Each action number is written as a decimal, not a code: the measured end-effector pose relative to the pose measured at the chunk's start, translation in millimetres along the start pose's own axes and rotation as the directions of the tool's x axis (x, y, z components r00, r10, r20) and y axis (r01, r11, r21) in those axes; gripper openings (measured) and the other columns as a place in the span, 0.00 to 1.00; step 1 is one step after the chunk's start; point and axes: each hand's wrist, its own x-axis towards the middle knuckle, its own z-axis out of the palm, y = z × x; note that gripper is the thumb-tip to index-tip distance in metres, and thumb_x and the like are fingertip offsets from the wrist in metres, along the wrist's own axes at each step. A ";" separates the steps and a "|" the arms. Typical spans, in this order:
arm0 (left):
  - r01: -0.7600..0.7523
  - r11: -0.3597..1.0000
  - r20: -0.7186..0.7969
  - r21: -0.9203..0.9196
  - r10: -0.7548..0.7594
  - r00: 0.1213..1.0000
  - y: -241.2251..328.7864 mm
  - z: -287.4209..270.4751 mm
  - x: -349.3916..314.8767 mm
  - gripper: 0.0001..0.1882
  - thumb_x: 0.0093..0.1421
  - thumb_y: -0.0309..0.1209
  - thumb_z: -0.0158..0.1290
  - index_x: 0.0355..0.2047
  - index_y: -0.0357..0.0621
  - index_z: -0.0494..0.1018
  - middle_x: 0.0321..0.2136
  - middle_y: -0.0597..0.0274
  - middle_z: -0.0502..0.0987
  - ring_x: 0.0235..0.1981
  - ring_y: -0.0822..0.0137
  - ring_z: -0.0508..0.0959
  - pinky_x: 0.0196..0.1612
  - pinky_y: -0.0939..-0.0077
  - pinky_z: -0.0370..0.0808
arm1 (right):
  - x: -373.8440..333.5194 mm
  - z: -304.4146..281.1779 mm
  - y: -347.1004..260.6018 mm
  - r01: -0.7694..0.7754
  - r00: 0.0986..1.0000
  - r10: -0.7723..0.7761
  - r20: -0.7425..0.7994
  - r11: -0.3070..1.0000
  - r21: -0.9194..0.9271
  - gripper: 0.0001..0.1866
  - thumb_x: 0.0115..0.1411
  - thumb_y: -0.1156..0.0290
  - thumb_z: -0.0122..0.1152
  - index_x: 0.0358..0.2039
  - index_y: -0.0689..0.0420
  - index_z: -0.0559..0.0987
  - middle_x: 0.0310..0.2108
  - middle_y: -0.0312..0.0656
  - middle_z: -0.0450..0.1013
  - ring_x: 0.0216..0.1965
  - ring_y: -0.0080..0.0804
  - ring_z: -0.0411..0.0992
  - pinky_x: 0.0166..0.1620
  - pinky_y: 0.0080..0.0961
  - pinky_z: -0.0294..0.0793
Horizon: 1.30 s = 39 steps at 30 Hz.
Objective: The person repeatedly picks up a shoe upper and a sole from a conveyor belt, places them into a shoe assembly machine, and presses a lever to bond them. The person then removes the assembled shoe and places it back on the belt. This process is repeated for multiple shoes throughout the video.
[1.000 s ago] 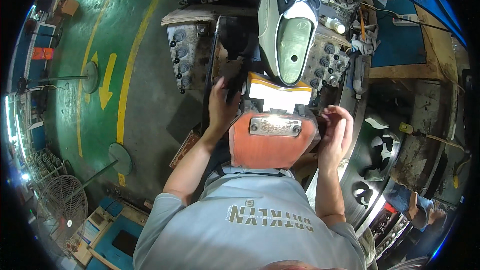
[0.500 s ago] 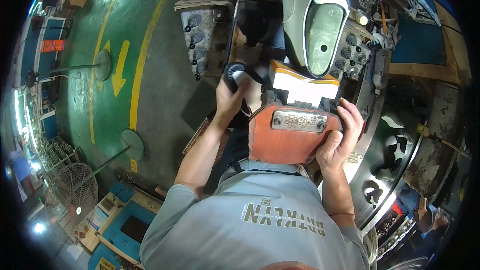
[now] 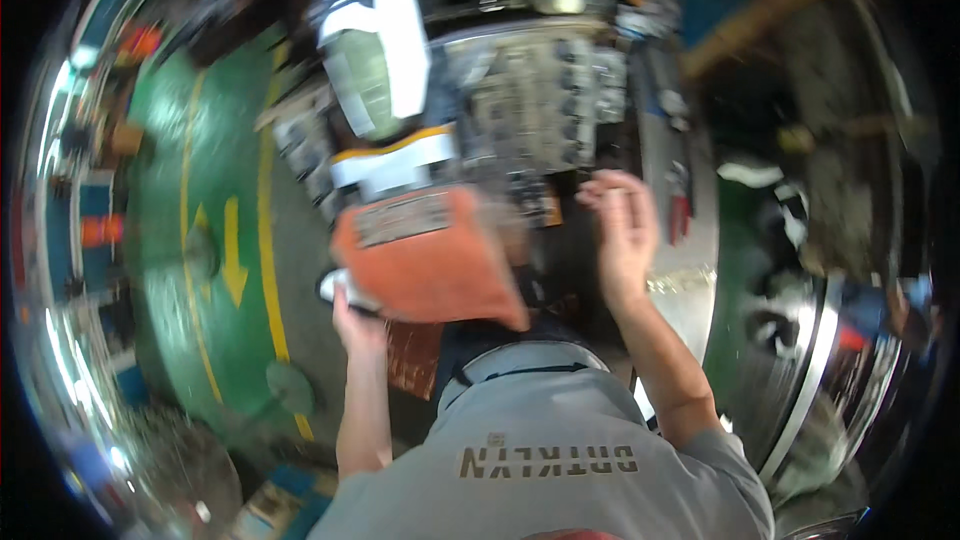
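Orange facing covers the broad pad (image 3: 430, 258) at centre left, with a metal plate (image 3: 402, 218) fixed near its upper edge. Beyond it, a white block (image 3: 395, 166) edged in yellow lies next to the heel of a pale shoe (image 3: 402, 50), whose green interior faces the viewer and whose toe points away. Left hand (image 3: 360, 328): at the pad's lower left corner, fingers closed on a white, dark-edged piece (image 3: 345, 292), its form blurred and partly hidden. Right hand (image 3: 626, 238): raised well apart from the pad, fingers loosely bent and slack, near a red-handled tool (image 3: 680, 208). Green floor (image 3: 160, 270) with yellow markings extends at left.
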 end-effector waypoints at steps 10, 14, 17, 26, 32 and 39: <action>0.420 0.876 0.203 0.235 -0.467 0.861 -189.6 58.4 -97.2 0.26 0.68 0.50 0.43 0.53 0.41 0.69 0.53 0.53 0.73 0.56 0.55 0.72 0.59 0.53 0.68 | -134.7 -177.8 30.8 0.288 0.868 0.150 0.474 0.626 -0.725 0.47 0.47 0.59 0.73 0.66 0.49 0.59 0.52 0.54 0.67 0.54 0.57 0.66 0.57 0.47 0.67; 0.361 0.804 0.309 0.472 -0.535 0.786 -242.3 147.8 -160.5 0.24 0.66 0.44 0.51 0.54 0.40 0.68 0.51 0.57 0.73 0.53 0.60 0.72 0.59 0.60 0.67 | -173.4 -240.9 13.5 0.106 0.890 0.336 0.308 0.505 -0.857 0.50 0.45 0.61 0.72 0.67 0.45 0.56 0.51 0.54 0.67 0.53 0.57 0.66 0.56 0.47 0.68; 0.169 0.645 0.462 0.745 -0.683 0.566 -277.9 198.3 -216.9 0.23 0.65 0.37 0.54 0.55 0.36 0.67 0.50 0.59 0.74 0.53 0.64 0.72 0.61 0.66 0.64 | -217.1 -302.3 17.7 -0.269 0.948 0.316 -0.029 0.754 -0.599 0.47 0.44 0.63 0.71 0.66 0.50 0.59 0.52 0.56 0.66 0.54 0.54 0.66 0.58 0.42 0.68; -0.266 0.459 0.500 0.848 -0.858 0.114 -358.4 199.2 -313.7 0.19 0.70 0.36 0.45 0.55 0.36 0.69 0.52 0.51 0.75 0.52 0.63 0.75 0.55 0.70 0.70 | -343.9 -512.9 74.4 -0.032 0.433 0.576 -0.693 0.778 0.627 0.26 0.57 0.57 0.61 0.53 0.53 0.70 0.46 0.41 0.71 0.45 0.32 0.72 0.52 0.36 0.72; -0.351 0.408 0.485 0.843 -0.859 0.166 -358.8 160.4 -280.0 0.17 0.69 0.36 0.47 0.54 0.39 0.70 0.48 0.58 0.77 0.48 0.68 0.76 0.51 0.73 0.71 | -352.6 -532.0 89.5 0.133 0.276 0.541 -0.795 0.797 0.589 0.44 0.62 0.57 0.63 0.70 0.49 0.46 0.48 0.49 0.69 0.47 0.40 0.73 0.50 0.36 0.77; -0.537 0.393 0.532 0.747 -0.837 0.127 -370.5 96.6 -256.1 0.19 0.67 0.36 0.51 0.52 0.35 0.70 0.45 0.55 0.78 0.46 0.68 0.77 0.51 0.73 0.73 | -315.2 -377.9 135.8 -0.539 0.759 0.595 -0.263 0.802 0.258 0.20 0.62 0.62 0.60 0.50 0.61 0.74 0.36 0.38 0.75 0.38 0.28 0.75 0.41 0.24 0.75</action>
